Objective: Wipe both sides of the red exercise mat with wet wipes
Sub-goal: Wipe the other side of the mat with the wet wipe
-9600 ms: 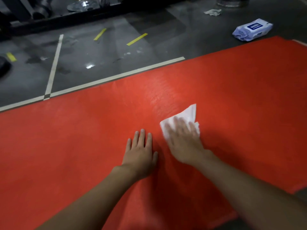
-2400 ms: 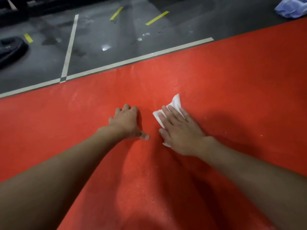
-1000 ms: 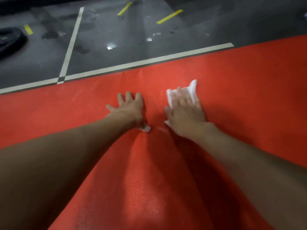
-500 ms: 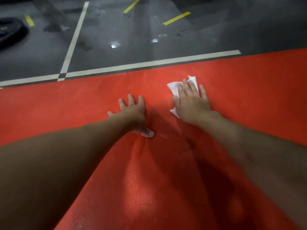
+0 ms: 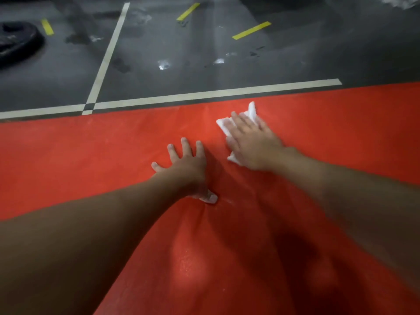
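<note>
The red exercise mat lies flat on the dark floor and fills the lower part of the view. My right hand presses a white wet wipe flat against the mat near its far edge, fingers straight; most of the wipe is hidden under the palm. My left hand rests on the mat beside it, fingers spread, thumb pressed down.
Grey floor with white lines and yellow tape marks runs beyond the mat's far edge. A black round object sits at the far left. Something white and crumpled shows at the top right corner.
My right hand has slid the wipe forward and rightward toward the mat's far edge. My left hand's fingers have spread out flatter on the mat, staying in about the same place.
</note>
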`<state>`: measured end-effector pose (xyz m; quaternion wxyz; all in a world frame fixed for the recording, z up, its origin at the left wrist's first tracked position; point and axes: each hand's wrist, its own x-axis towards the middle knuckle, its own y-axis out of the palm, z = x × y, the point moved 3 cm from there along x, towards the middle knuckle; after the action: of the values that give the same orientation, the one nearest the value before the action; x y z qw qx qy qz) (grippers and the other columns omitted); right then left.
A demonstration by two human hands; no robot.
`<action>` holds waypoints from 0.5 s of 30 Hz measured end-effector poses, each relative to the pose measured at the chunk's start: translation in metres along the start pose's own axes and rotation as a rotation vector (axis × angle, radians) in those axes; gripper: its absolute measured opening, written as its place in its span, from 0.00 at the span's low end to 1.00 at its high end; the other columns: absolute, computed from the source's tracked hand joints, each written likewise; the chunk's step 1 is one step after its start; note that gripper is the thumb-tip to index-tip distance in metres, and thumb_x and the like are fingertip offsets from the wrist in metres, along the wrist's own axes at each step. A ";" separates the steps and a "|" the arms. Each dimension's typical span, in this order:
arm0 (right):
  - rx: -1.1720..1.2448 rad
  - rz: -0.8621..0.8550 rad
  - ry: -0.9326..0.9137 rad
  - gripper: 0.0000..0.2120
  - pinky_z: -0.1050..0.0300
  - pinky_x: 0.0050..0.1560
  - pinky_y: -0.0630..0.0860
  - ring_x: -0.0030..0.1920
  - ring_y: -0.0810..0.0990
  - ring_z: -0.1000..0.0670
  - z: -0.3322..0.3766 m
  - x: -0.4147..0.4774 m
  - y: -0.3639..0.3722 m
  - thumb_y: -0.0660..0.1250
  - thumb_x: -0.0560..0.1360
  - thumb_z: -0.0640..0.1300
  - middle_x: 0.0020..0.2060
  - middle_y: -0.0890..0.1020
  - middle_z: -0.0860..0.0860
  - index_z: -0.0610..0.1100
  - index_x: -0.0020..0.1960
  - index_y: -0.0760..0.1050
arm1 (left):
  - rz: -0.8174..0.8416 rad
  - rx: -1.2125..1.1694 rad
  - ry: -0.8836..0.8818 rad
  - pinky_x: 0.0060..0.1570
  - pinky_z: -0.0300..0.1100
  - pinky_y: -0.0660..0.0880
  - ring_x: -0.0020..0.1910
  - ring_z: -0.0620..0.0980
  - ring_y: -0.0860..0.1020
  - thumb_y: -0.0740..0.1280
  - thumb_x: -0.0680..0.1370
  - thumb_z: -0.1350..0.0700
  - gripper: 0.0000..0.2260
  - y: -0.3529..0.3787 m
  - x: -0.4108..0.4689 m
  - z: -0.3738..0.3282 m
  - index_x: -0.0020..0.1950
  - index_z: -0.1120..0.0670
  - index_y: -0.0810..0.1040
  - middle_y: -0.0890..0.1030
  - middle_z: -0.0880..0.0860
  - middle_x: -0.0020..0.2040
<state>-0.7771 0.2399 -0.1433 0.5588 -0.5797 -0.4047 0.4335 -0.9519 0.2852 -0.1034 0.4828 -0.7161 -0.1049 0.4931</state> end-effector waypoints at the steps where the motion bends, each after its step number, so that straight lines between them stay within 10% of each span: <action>1: 0.012 0.025 0.083 0.36 0.40 0.77 0.42 0.80 0.43 0.44 -0.017 0.007 -0.002 0.49 0.80 0.62 0.80 0.47 0.43 0.44 0.81 0.45 | 0.003 -0.003 0.002 0.65 0.78 0.48 0.76 0.64 0.32 0.80 0.63 0.41 0.65 0.001 0.001 0.000 0.78 0.48 0.30 0.27 0.53 0.77; 4: 0.168 -0.005 0.399 0.34 0.38 0.76 0.39 0.80 0.42 0.43 -0.030 0.021 -0.005 0.49 0.81 0.60 0.80 0.46 0.42 0.44 0.81 0.46 | 0.005 -0.018 0.005 0.64 0.79 0.47 0.75 0.65 0.31 0.80 0.62 0.41 0.66 0.003 0.004 0.001 0.77 0.48 0.30 0.27 0.54 0.76; 8: 0.048 -0.012 0.041 0.35 0.40 0.76 0.41 0.80 0.44 0.44 0.003 0.035 0.000 0.52 0.80 0.62 0.80 0.47 0.43 0.49 0.81 0.46 | -0.001 -0.021 0.010 0.64 0.79 0.46 0.75 0.65 0.31 0.81 0.62 0.41 0.66 0.004 0.005 0.000 0.77 0.48 0.30 0.26 0.54 0.76; 13: 0.152 0.016 0.364 0.33 0.37 0.76 0.39 0.80 0.42 0.44 -0.028 0.058 -0.011 0.53 0.81 0.61 0.80 0.47 0.45 0.49 0.80 0.47 | 0.004 -0.024 0.008 0.63 0.79 0.46 0.74 0.65 0.30 0.81 0.62 0.42 0.66 0.006 0.008 0.000 0.77 0.48 0.29 0.26 0.54 0.76; 15: 0.042 -0.018 0.146 0.33 0.34 0.75 0.41 0.79 0.45 0.42 0.006 0.069 -0.013 0.54 0.81 0.61 0.80 0.51 0.45 0.49 0.80 0.48 | 0.004 -0.034 0.008 0.63 0.79 0.45 0.74 0.65 0.29 0.81 0.62 0.43 0.66 0.006 0.008 0.000 0.77 0.48 0.29 0.25 0.54 0.75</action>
<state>-0.7627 0.3079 -0.1337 0.6026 -0.5942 -0.3588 0.3937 -0.9498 0.2873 -0.1126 0.4698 -0.7265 -0.1099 0.4892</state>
